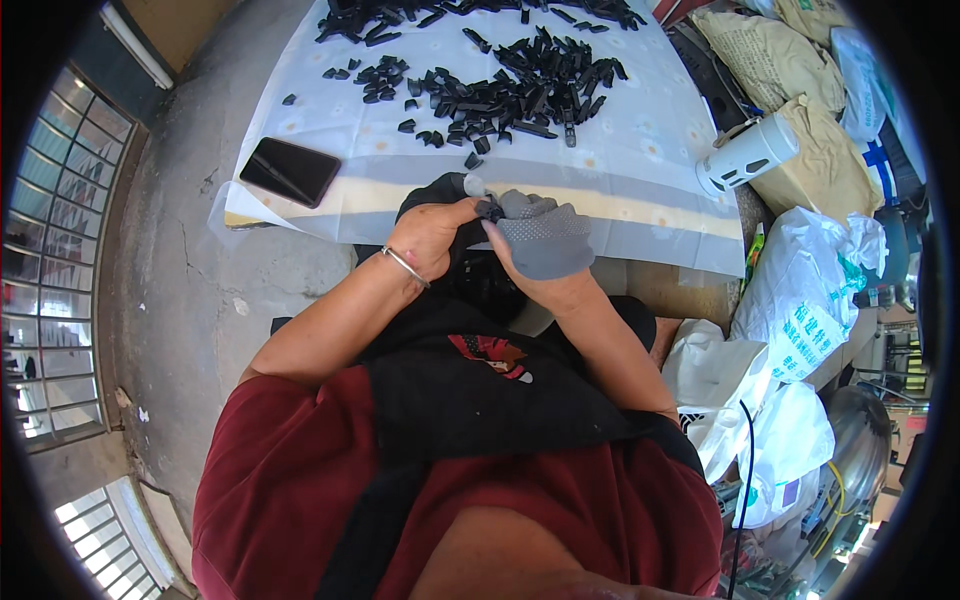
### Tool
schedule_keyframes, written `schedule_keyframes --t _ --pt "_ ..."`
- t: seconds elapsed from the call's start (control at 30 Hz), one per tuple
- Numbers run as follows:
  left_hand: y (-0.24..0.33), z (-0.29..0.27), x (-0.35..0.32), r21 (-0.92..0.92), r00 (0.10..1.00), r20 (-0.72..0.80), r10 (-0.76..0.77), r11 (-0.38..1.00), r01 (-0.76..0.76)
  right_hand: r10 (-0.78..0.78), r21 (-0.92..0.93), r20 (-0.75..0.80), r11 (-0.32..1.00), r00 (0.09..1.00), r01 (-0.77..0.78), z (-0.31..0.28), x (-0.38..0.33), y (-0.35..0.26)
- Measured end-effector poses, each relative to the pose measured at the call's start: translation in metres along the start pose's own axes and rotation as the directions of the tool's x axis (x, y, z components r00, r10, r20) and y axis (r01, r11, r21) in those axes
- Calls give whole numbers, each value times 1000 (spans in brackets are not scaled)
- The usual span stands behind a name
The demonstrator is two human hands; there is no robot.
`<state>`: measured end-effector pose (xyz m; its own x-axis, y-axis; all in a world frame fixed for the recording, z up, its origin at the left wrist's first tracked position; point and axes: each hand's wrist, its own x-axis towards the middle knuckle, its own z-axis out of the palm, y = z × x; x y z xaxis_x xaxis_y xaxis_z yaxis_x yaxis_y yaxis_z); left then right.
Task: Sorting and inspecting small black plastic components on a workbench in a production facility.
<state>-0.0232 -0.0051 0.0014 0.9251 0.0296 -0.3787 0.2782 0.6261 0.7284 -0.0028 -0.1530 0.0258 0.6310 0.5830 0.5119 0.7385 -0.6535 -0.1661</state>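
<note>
Far left: barred window (72, 250) beyond the concrete floor (210, 260). Then the table, under a pale flower-print cover (650, 165); dark phone (290, 172) lying flat near its left front corner, well apart from the hands.

Left hand (432, 215): black glove, thumb side bare, metal bracelet (405, 266) at the wrist. Fingers curled, thumb pressed in, pinching a small dark part (490, 209) together with the other hand. Part sits between the two sets of fingertips, just off the table's near edge, over the lap. Mostly covered by fingers, so its exact shape can't be told.

Beyond the hands: loose black pieces (540, 95) heaped on the cover, short curved bits toward the left, longer channel-like ones in the main heap, more along the far edge. Judging by look: moulded plastic, light, stiff, a bit slick on the smooth faces; thin edges may chip or snap if bent. Best hold: thumb and index across the solid sides, light squeeze, off the thin lips.

Right hand (545, 235): grey dotted glove, fingers folded over, thumb and fingertips closed on the same part. Dots should help grip.

Right: white bottle (748, 155) tipped over at the table edge, then brown paper sack (815, 155) and white plastic bag (800, 290).
</note>
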Motion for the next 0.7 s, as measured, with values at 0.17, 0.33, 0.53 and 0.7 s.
schedule_keyframes --t 0.17,0.33,0.53,0.7 --pt "-2 -2 -3 -60 998 65 -24 998 28 -79 -7 -64 997 995 79 2 -8 10" --pt "-8 -2 0 -68 999 45 -30 997 33 -25 -143 113 989 993 42 -8 1 -3" --pt "7 12 -16 11 996 86 -31 999 31 6 66 0 998 1000 -6 -4 -6 8" --pt "-5 -15 2 546 977 181 117 814 -199 100 335 209 927 973 -167 -8 0 4"
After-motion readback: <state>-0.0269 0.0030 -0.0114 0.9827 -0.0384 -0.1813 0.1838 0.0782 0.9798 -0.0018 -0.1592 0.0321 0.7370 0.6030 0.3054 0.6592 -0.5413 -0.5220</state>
